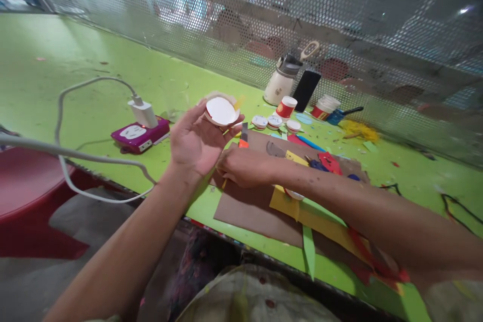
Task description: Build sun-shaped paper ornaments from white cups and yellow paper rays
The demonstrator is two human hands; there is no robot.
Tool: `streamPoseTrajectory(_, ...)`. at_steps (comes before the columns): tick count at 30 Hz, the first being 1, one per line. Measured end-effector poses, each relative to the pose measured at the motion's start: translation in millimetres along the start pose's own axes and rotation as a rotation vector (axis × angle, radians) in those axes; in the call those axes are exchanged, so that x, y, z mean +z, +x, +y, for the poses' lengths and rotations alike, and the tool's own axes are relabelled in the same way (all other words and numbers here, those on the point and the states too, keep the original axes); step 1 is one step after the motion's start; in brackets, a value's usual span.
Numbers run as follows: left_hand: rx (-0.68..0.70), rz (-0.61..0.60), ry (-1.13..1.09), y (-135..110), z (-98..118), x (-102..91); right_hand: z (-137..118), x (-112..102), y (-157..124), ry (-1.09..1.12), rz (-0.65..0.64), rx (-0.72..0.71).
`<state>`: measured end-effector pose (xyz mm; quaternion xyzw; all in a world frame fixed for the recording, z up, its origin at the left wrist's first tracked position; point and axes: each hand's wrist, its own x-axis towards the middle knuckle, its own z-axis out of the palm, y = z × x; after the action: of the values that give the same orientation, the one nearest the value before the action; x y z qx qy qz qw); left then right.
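My left hand (pixel 196 142) is raised above the green table (pixel 75 65), its fingertips gripping a small round white lid (pixel 221 111) with a red rim. Just to the right and lower, my right hand (pixel 241 165) rests on a brown cardboard sheet (pixel 245 206), fingers curled; a thin yellow stick pokes out below it, but what it holds is hidden. An orange-handled utility knife (pixel 244 136) lies just beyond the right hand. Yellow paper (pixel 302 211) and a green strip (pixel 308 249) lie under my right forearm.
A magenta power strip (pixel 140 135) with a white charger and looping cable sits at left. Small paint pots (pixel 274 121), a red-and-white cup (pixel 286 107), a black phone (pixel 306 89) and a white kettle (pixel 281 81) stand along a perforated metal screen (pixel 339 25). A red stool (pixel 26 181) is at lower left.
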<state>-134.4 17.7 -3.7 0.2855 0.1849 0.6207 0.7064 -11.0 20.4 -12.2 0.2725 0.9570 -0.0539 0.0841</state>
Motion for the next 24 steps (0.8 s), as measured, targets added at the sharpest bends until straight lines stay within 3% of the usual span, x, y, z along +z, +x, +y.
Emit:
streamPoseTrajectory(6,0.015,-0.024,0.009,1,1,-2.0,4,-7,-3,0.108,0.026,0.031)
streamPoseTrajectory(12,0.018,-0.026,0.010,0,0,-5.1,8,-7,-9,0.032,-0.021,-0.142)
streamPoseTrajectory(18,0.027,0.002,0.041,1,-1,-6.4,8,-3,-11,-0.042,0.060,-0.180)
streamPoseTrajectory(21,0.016,0.009,0.048,2,-1,-6.9,-4,-4,-21,-0.010,0.079,-0.161)
streamPoseTrajectory(24,0.006,0.008,0.045,1,-1,-6.9,-30,-1,-38,0.020,0.153,-0.037)
